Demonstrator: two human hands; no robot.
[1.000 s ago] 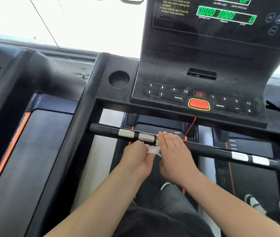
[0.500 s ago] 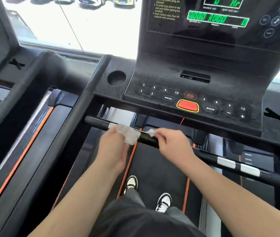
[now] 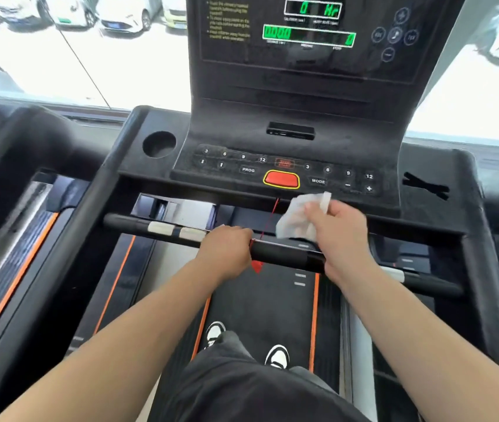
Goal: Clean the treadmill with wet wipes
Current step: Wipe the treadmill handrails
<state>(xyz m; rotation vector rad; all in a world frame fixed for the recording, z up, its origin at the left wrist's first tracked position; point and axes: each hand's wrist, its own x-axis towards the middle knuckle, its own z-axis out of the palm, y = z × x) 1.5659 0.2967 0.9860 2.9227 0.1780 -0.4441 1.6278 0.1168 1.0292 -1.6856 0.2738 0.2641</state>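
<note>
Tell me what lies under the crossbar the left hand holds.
Below the crossbar runs the black belt with orange edge stripes, a red clip hanging over it, and two black-and-white shoes. The left hand and the right hand, holding the wipe, hide parts of the belt.

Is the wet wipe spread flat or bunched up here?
Bunched up: the wet wipe hangs crumpled and creased from the right hand, not laid flat.

Dark grey trousers point(image 3: 242, 391), black-and-white sneakers point(image 3: 277, 356).

head cam | worn, faces forward and down | close above handlebar point(image 3: 284, 254) and treadmill console point(image 3: 287, 111) | sole view
</note>
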